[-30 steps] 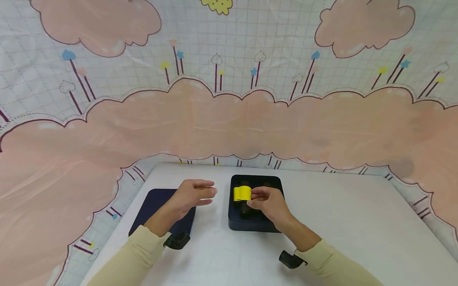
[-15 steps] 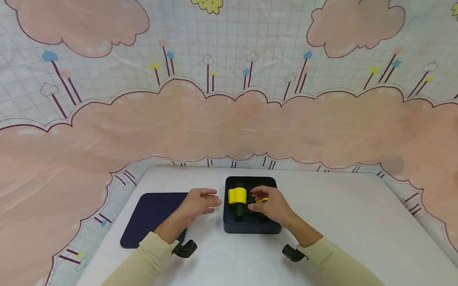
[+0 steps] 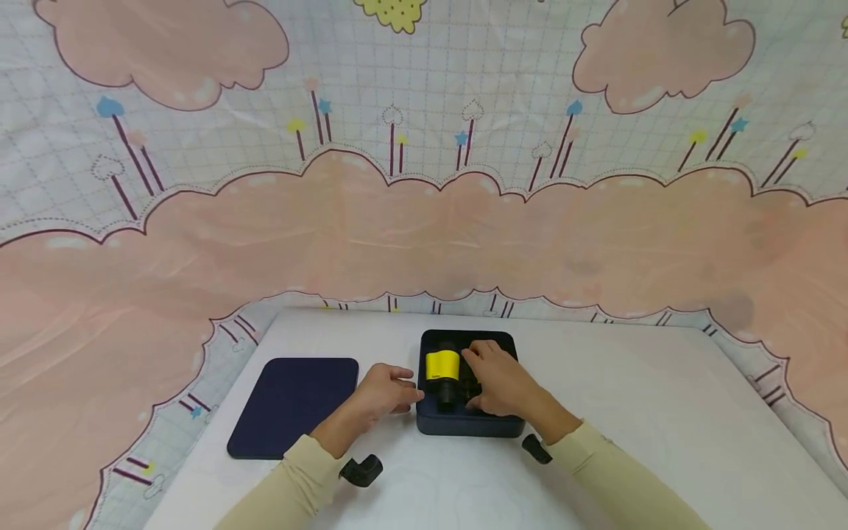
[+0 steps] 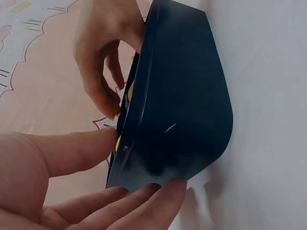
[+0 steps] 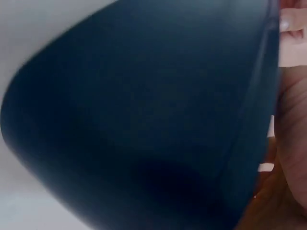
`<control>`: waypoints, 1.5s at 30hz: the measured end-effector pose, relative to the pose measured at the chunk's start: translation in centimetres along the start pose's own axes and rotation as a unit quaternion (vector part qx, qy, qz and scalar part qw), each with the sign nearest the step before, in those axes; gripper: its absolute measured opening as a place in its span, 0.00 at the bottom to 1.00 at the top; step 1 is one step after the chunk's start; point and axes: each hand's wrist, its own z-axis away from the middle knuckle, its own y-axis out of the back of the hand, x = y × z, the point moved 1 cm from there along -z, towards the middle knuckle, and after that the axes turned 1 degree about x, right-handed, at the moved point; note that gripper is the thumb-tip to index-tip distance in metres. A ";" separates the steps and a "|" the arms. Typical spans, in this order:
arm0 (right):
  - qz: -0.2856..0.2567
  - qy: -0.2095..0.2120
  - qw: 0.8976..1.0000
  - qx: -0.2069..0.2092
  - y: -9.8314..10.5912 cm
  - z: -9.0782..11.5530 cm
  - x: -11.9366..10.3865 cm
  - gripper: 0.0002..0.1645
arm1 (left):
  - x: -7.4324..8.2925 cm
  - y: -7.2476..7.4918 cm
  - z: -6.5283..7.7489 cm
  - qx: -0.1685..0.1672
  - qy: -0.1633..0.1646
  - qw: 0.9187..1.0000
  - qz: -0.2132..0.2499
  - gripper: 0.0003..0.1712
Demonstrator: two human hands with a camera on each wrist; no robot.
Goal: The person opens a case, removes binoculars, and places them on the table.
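A pair of yellow-and-black binoculars [image 3: 442, 366] lies in an open dark blue box [image 3: 472, 425] in the head view. My right hand [image 3: 501, 380] reaches down into the box, its fingers and thumb spread round the right barrel, which it mostly covers. My left hand [image 3: 387, 390] is beside the box's left wall, its fingers loosely bent and apart from the thumb. In the left wrist view, the left thumb [image 4: 86, 149] comes right up to the rim. The box wall [image 5: 144, 105] fills much of the right wrist view.
A flat dark blue panel with rounded corners [image 3: 291, 405] lies on the white table [image 3: 636, 397], left of the box. Behind the table hangs a cloth [image 3: 424, 243] printed with clouds.
The binoculars' left barrel has settled lower in the box. My right hand let go, then came down over the right barrel. My left hand has moved right, closer to the box.
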 end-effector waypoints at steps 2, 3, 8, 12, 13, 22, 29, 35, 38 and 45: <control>0.023 0.015 1.000 -0.004 -0.1 -0.2 0.2 0.55 | -0.1 -0.2 0.0 -0.002 0.002 1.000 0.005 0.32; 0.033 0.020 0.999 -0.008 -0.2 -0.4 0.3 0.56 | -0.1 -0.3 0.0 -0.002 0.004 1.000 0.006 0.32; 0.058 0.025 0.997 -0.033 -0.6 -1.1 0.8 0.59 | -0.2 -0.6 -0.1 0.000 0.007 1.000 0.012 0.31; 0.065 0.023 0.997 -0.045 -1.0 -1.4 1.2 0.59 | -0.4 -0.8 -0.1 -0.002 0.003 1.000 0.016 0.29; 0.067 0.023 0.996 -0.048 -1.1 -1.5 1.3 0.59 | -0.5 -0.8 0.0 -0.003 0.003 1.000 0.017 0.29; 0.077 0.018 0.995 -0.062 -1.5 -2.4 1.7 0.59 | -0.9 -0.9 -0.2 -0.005 0.000 1.000 0.030 0.29; 0.061 0.022 0.995 -0.072 -1.2 -2.7 1.7 0.56 | -1.2 -0.7 -0.3 -0.007 -0.003 0.999 0.036 0.30; 0.059 0.033 0.994 -0.083 -1.0 -3.0 2.1 0.57 | -1.2 -0.6 -0.3 -0.008 -0.008 0.999 0.036 0.30; 0.060 0.039 0.994 -0.083 -0.9 -3.1 2.2 0.56 | -1.1 -0.5 -0.3 -0.008 -0.009 0.999 0.037 0.30; 0.064 0.039 0.994 -0.081 -0.4 -3.2 2.3 0.57 | -1.0 -0.5 0.1 -0.006 -0.004 0.999 0.037 0.29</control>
